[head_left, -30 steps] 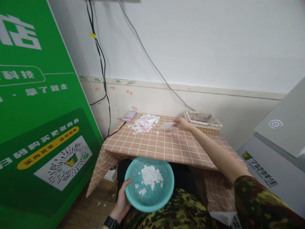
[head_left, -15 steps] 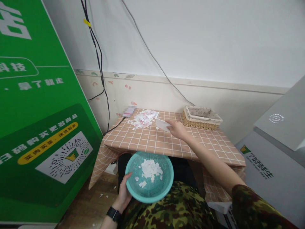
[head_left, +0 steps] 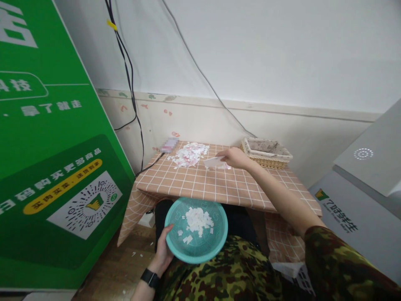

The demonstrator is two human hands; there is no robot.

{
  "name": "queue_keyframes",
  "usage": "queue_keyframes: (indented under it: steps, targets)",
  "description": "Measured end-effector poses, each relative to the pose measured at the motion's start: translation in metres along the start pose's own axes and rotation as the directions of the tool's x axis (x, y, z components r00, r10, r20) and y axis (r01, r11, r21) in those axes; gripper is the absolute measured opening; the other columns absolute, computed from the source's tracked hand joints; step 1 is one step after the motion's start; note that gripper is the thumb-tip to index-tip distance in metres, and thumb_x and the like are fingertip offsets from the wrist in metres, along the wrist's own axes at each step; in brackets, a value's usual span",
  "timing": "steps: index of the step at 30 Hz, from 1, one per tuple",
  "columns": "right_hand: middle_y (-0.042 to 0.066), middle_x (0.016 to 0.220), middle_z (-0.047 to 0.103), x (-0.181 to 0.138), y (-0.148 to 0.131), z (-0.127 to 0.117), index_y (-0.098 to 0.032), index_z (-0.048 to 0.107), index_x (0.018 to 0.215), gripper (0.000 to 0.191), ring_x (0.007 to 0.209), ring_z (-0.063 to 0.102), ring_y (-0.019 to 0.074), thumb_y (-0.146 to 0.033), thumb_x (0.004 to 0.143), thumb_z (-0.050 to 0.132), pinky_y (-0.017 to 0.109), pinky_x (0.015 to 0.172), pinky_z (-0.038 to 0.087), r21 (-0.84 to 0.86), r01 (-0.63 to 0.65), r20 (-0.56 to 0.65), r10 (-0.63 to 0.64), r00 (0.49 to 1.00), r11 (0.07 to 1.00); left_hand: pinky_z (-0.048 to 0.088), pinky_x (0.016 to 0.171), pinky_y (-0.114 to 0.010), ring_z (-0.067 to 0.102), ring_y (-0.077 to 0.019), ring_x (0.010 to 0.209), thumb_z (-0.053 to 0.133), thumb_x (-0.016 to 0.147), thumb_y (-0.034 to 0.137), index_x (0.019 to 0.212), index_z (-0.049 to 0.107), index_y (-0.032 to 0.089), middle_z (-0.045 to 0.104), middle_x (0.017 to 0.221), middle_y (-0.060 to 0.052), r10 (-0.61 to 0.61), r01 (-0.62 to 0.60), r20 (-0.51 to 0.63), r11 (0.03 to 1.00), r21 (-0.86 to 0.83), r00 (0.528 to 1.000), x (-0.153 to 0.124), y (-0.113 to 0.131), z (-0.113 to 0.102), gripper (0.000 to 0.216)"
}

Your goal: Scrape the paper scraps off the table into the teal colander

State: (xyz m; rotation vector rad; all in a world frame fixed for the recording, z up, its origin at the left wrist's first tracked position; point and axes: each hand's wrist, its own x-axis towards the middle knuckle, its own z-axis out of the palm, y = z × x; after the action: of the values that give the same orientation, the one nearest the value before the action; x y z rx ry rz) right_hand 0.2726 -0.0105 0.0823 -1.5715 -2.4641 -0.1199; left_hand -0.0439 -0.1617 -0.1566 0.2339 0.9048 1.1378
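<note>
My left hand (head_left: pixel 165 246) grips the rim of a round teal plastic basket (head_left: pixel 216 246) below the table's front edge, its thumb over the rim. Inside the basket lies a heap of white paper scraps (head_left: pixel 199 220). Over the table, my right hand (head_left: pixel 234 158) pinches a flat white card (head_left: pixel 213 161) by one end. Under and beside the card some pinkish-white scraps show on the cloth. To its left spreads a larger pile of white and pink paper scraps (head_left: pixel 189 154).
A checked tan cloth covers the table (head_left: pixel 184 182). A fabric-lined wicker basket (head_left: pixel 266 156) stands at the back right. At the back left is a blurred-out flat object (head_left: pixel 170 144) with a black cable. A green sign (head_left: pixel 62 125) stands left, a grey-white cabinet (head_left: pixel 360 200) right.
My right hand has moved a little up and away with the card, now more edge-on. Pinkish scraps now show beneath it. My left hand and the teal basket stay about where they were.
</note>
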Motion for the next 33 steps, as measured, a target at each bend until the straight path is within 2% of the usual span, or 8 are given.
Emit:
queue_keyframes:
  steps: [5,9,13,17,20,24,29,33]
  targets:
    - [0.003,0.090,0.070,0.000,-0.002,-0.003,-0.027,0.068,0.102,0.036,0.082,0.062,0.0194,-0.011,0.074,0.052,0.027,0.070,0.039,0.000,0.045,0.050,-0.045,0.998,0.999,0.052,0.073,-0.035,0.067,-0.0206,0.069,0.064,0.071,0.024,0.088,0.066,0.012,0.073,0.079,-0.007,0.007,-0.007,-0.016,1.000,-0.016,1.000,0.001,-0.001,-0.001,0.021]
    - [0.004,0.088,0.070,-0.007,0.002,-0.015,-0.026,0.069,0.100,0.036,0.081,0.061,0.0209,-0.010,0.072,0.052,0.028,0.071,0.039,-0.057,0.013,0.082,-0.008,0.997,0.998,0.052,0.074,-0.036,0.067,-0.0220,0.073,0.063,0.072,0.026,0.091,0.065,0.012,0.073,0.081,-0.008,-0.002,0.002,0.020,1.000,-0.016,1.000,0.002,-0.001,-0.002,0.024]
    - [0.009,0.089,0.070,-0.024,-0.014,-0.014,-0.020,0.063,0.113,0.040,0.081,0.062,0.0233,-0.015,0.075,0.052,0.031,0.074,0.040,-0.081,-0.063,-0.030,0.061,0.998,0.995,0.052,0.074,-0.035,0.067,-0.0211,0.070,0.064,0.071,0.025,0.089,0.065,0.012,0.073,0.079,-0.007,-0.001,0.001,-0.001,1.000,-0.015,1.000,0.004,-0.001,-0.003,0.022]
    - [0.008,0.099,0.068,-0.044,-0.041,0.016,-0.021,0.056,0.121,0.041,0.083,0.062,0.0223,-0.022,0.080,0.049,0.030,0.074,0.042,0.105,-0.129,-0.109,0.141,0.984,0.986,0.052,0.075,-0.036,0.067,-0.0217,0.071,0.064,0.070,0.023,0.090,0.066,0.012,0.072,0.077,-0.006,-0.003,0.003,-0.021,1.000,-0.020,1.000,0.003,-0.001,-0.003,0.023]
    - [0.007,0.105,0.066,-0.053,-0.047,0.043,-0.021,0.057,0.119,0.040,0.088,0.061,0.0223,-0.024,0.080,0.051,0.030,0.076,0.043,0.262,-0.222,-0.150,0.267,0.952,0.939,0.052,0.077,-0.037,0.068,-0.0227,0.075,0.063,0.070,0.024,0.093,0.066,0.011,0.073,0.080,-0.008,-0.013,0.013,-0.024,1.000,-0.014,1.000,0.001,-0.001,-0.001,0.026]
    - [0.008,0.101,0.067,-0.061,-0.028,0.066,-0.017,0.061,0.111,0.036,0.086,0.061,0.0224,-0.027,0.077,0.053,0.030,0.071,0.045,0.431,-0.316,-0.152,0.413,0.898,0.845,0.051,0.079,-0.039,0.068,-0.0245,0.079,0.062,0.072,0.024,0.096,0.065,0.012,0.073,0.084,-0.009,-0.013,0.013,-0.027,1.000,-0.004,1.000,-0.002,0.000,0.003,0.028]
    - [0.009,0.099,0.067,-0.070,-0.003,0.067,-0.017,0.060,0.112,0.039,0.088,0.061,0.0248,-0.028,0.076,0.053,0.033,0.075,0.045,0.406,-0.458,-0.221,0.572,0.790,0.791,0.052,0.075,-0.037,0.068,-0.0233,0.072,0.062,0.072,0.025,0.090,0.066,0.011,0.073,0.080,-0.008,-0.004,0.004,-0.005,1.000,-0.005,1.000,0.002,-0.001,0.000,0.023]
    - [0.011,0.110,0.064,-0.064,-0.009,0.067,-0.016,0.056,0.117,0.043,0.098,0.059,0.0251,-0.028,0.077,0.051,0.035,0.084,0.043,0.406,-0.435,-0.301,0.568,0.766,0.803,0.052,0.074,-0.036,0.067,-0.0219,0.070,0.063,0.072,0.025,0.089,0.066,0.012,0.073,0.079,-0.008,-0.006,0.006,0.004,1.000,-0.008,1.000,0.003,-0.001,-0.002,0.022]
